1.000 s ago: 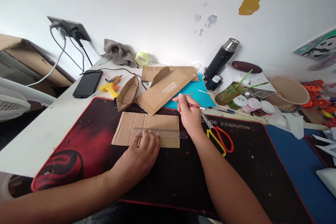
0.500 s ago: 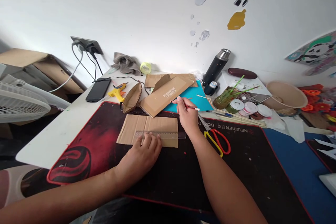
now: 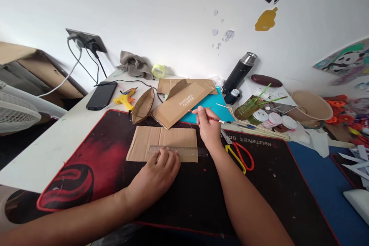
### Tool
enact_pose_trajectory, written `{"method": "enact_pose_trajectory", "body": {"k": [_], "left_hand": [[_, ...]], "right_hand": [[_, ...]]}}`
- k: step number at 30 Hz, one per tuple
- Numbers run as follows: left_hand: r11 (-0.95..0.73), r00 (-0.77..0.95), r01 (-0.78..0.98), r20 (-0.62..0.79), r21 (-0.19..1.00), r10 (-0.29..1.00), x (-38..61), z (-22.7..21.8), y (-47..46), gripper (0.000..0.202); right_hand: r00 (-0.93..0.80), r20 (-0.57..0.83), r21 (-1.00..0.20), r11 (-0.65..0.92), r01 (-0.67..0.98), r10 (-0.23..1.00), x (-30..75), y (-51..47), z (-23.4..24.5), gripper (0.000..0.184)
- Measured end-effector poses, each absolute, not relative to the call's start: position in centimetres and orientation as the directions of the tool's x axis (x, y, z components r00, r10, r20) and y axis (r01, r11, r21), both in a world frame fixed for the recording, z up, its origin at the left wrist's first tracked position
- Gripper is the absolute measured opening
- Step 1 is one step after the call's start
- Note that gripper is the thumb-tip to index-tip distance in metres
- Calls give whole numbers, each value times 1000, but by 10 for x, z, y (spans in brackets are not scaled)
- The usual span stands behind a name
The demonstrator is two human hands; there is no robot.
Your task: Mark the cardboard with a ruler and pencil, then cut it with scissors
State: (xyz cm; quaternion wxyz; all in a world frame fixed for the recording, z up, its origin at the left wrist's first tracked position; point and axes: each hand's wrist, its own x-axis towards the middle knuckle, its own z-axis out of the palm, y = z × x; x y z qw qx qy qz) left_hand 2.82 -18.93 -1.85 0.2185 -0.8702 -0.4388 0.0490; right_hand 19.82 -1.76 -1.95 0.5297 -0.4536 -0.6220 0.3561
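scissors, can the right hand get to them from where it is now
Probably yes. The scissors lie flat on the mat just beside the right hand, with nothing on top of them. But that hand is holding a pencil, which would hinder a clean grip.

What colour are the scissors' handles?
One red, one yellow: scissors, in the head view.

The flat cardboard sheet (image 3: 163, 143) under the left hand (image 3: 161, 171) is matt brown corrugated board, and the ruler (image 3: 178, 150) on it is clear, glossy plastic. The right hand (image 3: 209, 127) holds a thin pencil (image 3: 206, 116) with a glossy red finish. The desk mat (image 3: 184, 184) looks like matt cloth. To the right, the scissors (image 3: 239, 152) have shiny plastic handles, and the far flask (image 3: 239, 71) is matt black with a bright metal cap.
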Motion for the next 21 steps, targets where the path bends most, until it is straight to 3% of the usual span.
{"method": "enact_pose_trajectory", "body": {"k": [9, 21], "left_hand": [[-557, 649, 740, 183, -377, 738, 24, -21, -187, 35], [-575, 622, 783, 269, -238, 735, 20, -29, -186, 31]], "right_hand": [[12, 320, -940, 316, 129, 947, 199, -18, -17, 55], [41, 151, -988, 149, 52, 988, 193, -29, -9, 57]]}}
